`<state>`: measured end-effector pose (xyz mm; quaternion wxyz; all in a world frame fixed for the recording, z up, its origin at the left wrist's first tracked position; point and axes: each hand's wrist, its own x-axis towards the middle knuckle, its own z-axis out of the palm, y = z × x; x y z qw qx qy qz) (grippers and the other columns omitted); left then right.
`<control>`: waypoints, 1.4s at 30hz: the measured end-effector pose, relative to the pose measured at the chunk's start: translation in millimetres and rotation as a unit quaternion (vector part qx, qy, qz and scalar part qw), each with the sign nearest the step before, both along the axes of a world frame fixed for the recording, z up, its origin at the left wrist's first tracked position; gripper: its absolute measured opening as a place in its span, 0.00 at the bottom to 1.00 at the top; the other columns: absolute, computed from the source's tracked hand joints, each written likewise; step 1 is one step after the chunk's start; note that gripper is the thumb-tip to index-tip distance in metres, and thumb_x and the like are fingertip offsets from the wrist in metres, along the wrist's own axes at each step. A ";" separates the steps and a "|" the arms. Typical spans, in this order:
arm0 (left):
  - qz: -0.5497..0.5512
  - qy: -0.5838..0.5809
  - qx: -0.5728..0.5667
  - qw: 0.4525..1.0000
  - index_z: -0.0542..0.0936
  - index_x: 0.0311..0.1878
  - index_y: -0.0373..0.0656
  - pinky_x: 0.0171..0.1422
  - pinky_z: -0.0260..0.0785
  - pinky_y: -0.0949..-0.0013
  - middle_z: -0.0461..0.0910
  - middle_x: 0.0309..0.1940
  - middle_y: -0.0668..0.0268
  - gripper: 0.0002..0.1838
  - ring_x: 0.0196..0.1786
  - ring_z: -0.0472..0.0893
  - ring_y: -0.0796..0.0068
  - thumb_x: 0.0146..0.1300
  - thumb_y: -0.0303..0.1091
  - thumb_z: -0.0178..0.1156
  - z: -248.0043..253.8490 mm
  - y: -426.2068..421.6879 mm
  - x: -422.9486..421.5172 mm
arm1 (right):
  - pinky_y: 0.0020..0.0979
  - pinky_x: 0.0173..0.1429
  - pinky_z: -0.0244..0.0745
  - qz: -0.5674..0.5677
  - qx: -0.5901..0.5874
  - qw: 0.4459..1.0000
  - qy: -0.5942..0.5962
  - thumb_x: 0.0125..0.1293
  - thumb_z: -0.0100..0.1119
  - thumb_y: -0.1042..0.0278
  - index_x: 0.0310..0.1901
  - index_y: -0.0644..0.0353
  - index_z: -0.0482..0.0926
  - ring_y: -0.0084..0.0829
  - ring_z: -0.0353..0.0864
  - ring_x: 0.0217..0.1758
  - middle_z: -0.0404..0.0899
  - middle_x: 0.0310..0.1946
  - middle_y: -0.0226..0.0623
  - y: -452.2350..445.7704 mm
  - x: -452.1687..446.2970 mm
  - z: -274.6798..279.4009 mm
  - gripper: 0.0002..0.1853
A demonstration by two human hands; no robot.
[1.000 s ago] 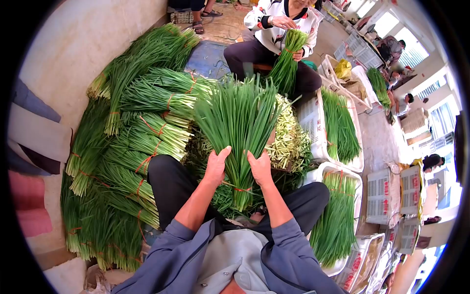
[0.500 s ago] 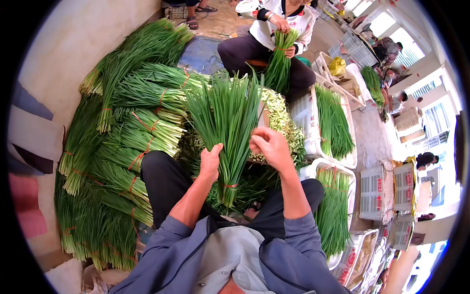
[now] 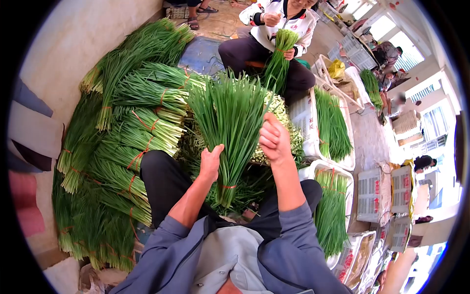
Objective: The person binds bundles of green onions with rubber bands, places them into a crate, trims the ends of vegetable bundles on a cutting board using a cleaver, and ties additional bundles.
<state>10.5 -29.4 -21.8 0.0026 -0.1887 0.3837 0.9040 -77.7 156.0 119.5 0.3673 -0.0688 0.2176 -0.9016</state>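
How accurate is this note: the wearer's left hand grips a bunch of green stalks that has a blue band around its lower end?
One detail is wrong: the band is orange-red, not blue, as the head view shows. The left hand does grip the bunch of green stalks, banded around its lower end.

Floor: bare and pale toward its right edge. At its left edge stands a plain wall, with a pink cloth low beside it. Blue sheet noted flat on the floor, far side. Adjacent: one seated co-worker, white patterned top, dark trousers. Sandals of another person sit at the floor's far edge. Yellow bag located beyond the nearer crates. Slatted crates grouped near the right edge; bright windows behind.
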 end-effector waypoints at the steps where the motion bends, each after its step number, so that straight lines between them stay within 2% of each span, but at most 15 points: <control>1: -0.005 -0.006 0.002 1.000 0.79 0.56 0.37 0.49 0.81 0.62 0.85 0.46 0.62 0.15 0.43 0.85 0.69 0.69 0.31 0.60 1.1 0.8 2.6 | 0.22 0.23 0.69 -0.056 0.082 0.994 0.047 0.76 0.60 0.64 0.40 0.58 0.77 0.19 0.74 0.19 0.75 0.20 0.26 -0.7 9.5 9.5 0.08; 2: -0.011 -0.011 0.001 1.000 0.79 0.56 0.37 0.50 0.81 0.62 0.85 0.46 0.63 0.15 0.43 0.85 0.69 0.69 0.31 0.60 2.6 0.1 4.1 | 0.20 0.22 0.66 -0.113 0.161 0.976 0.095 0.77 0.59 0.64 0.40 0.57 0.76 0.18 0.74 0.20 0.75 0.21 0.25 -3.5 17.5 18.5 0.08; 3: -0.012 -0.011 0.000 1.000 0.79 0.56 0.37 0.50 0.81 0.62 0.85 0.46 0.63 0.15 0.43 0.85 0.69 0.69 0.31 0.60 4.5 0.2 4.0 | 0.20 0.24 0.71 -0.188 0.457 0.846 0.199 0.77 0.58 0.65 0.44 0.61 0.78 0.18 0.76 0.20 0.77 0.22 0.27 -22.9 23.9 17.9 0.08; 10: -0.009 -0.011 -0.032 0.999 0.80 0.55 0.36 0.46 0.78 0.64 0.85 0.44 0.64 0.15 0.41 0.84 0.72 0.67 0.31 0.63 17.2 4.5 8.1 | 0.26 0.30 0.82 -0.108 0.648 0.697 0.288 0.75 0.58 0.68 0.46 0.69 0.81 0.22 0.83 0.26 0.82 0.28 0.33 -53.3 13.3 1.9 0.11; 14: 0.009 0.001 -0.067 0.998 0.81 0.53 0.36 0.46 0.78 0.64 0.85 0.43 0.65 0.15 0.40 0.83 0.73 0.66 0.31 0.63 12.7 3.2 8.4 | 0.23 0.25 0.76 -0.155 0.295 0.931 0.145 0.77 0.60 0.65 0.42 0.61 0.81 0.18 0.77 0.22 0.81 0.28 0.30 -33.1 8.9 18.7 0.09; 15: -0.014 -0.022 -0.050 0.998 0.81 0.53 0.36 0.46 0.78 0.65 0.85 0.43 0.64 0.15 0.40 0.84 0.73 0.66 0.31 0.63 11.5 1.6 10.2 | 0.23 0.27 0.78 -0.186 0.452 0.844 0.222 0.77 0.60 0.65 0.42 0.61 0.82 0.19 0.80 0.24 0.82 0.30 0.31 -40.0 8.1 28.3 0.08; 22: -0.017 0.006 -0.085 0.996 0.83 0.51 0.37 0.44 0.76 0.68 0.85 0.40 0.68 0.12 0.38 0.81 0.78 0.66 0.31 0.64 15.9 8.3 9.4 | 0.25 0.30 0.82 -0.192 0.622 0.646 0.398 0.74 0.62 0.69 0.56 0.71 0.82 0.23 0.84 0.25 0.84 0.29 0.37 -62.6 -10.7 21.7 0.16; 27: -0.013 0.022 -0.076 0.997 0.84 0.50 0.37 0.45 0.76 0.69 0.85 0.40 0.69 0.12 0.38 0.81 0.80 0.66 0.30 0.64 12.5 9.4 9.8 | 0.24 0.29 0.82 -0.176 0.645 0.641 0.378 0.72 0.63 0.69 0.53 0.73 0.82 0.23 0.85 0.25 0.84 0.27 0.38 -58.9 -13.8 18.2 0.15; 30: -0.009 0.035 -0.079 0.996 0.85 0.50 0.37 0.47 0.75 0.69 0.85 0.41 0.69 0.12 0.38 0.80 0.80 0.66 0.30 0.64 8.2 9.9 9.1 | 0.25 0.28 0.80 -0.157 0.639 0.668 0.347 0.73 0.60 0.69 0.52 0.72 0.81 0.25 0.85 0.24 0.85 0.29 0.37 -56.1 -14.0 16.8 0.14; 34: -0.009 0.042 -0.105 0.994 0.86 0.49 0.37 0.48 0.74 0.70 0.86 0.42 0.70 0.11 0.40 0.80 0.81 0.67 0.30 0.64 1.6 9.3 8.9 | 0.23 0.30 0.81 -0.145 0.517 0.822 0.188 0.74 0.59 0.68 0.46 0.70 0.81 0.26 0.87 0.29 0.85 0.33 0.38 -37.1 -13.7 21.9 0.11; 36: 0.001 0.048 -0.110 0.993 0.86 0.49 0.36 0.48 0.74 0.71 0.87 0.42 0.70 0.10 0.41 0.81 0.81 0.68 0.30 0.65 3.1 7.2 7.6 | 0.25 0.34 0.83 -0.044 0.018 0.996 0.077 0.73 0.61 0.64 0.46 0.68 0.82 0.28 0.89 0.34 0.86 0.33 0.40 -17.1 -10.9 33.2 0.13; 38: -0.012 0.048 -0.119 0.992 0.86 0.49 0.36 0.49 0.74 0.71 0.87 0.42 0.71 0.10 0.41 0.81 0.81 0.68 0.29 0.65 4.1 5.5 11.1 | 0.25 0.32 0.81 0.132 0.437 0.845 0.277 0.69 0.62 0.69 0.36 0.65 0.84 0.23 0.85 0.36 0.86 0.32 0.36 -29.7 26.4 72.1 0.08; 39: -0.016 0.049 -0.120 0.991 0.86 0.49 0.36 0.49 0.74 0.71 0.87 0.42 0.71 0.10 0.41 0.81 0.81 0.68 0.29 0.65 4.5 4.3 14.2 | 0.26 0.33 0.81 0.318 0.488 0.692 0.427 0.67 0.63 0.69 0.32 0.62 0.86 0.24 0.86 0.35 0.87 0.30 0.38 -38.4 30.1 78.8 0.08; 40: -0.015 0.061 -0.130 0.989 0.86 0.49 0.35 0.49 0.74 0.71 0.87 0.42 0.71 0.10 0.41 0.81 0.81 0.68 0.29 0.65 5.8 4.2 13.9 | 0.26 0.32 0.81 0.310 0.554 0.582 0.509 0.68 0.65 0.65 0.33 0.60 0.88 0.25 0.86 0.28 0.87 0.28 0.39 -38.7 28.8 68.8 0.10; 42: -0.016 0.075 -0.136 0.988 0.86 0.49 0.35 0.48 0.74 0.70 0.87 0.42 0.71 0.10 0.41 0.81 0.81 0.68 0.28 0.65 7.5 8.1 12.1 | 0.24 0.29 0.79 0.125 0.608 0.692 0.370 0.69 0.66 0.61 0.34 0.61 0.88 0.24 0.84 0.23 0.86 0.25 0.37 -40.5 11.2 72.4 0.12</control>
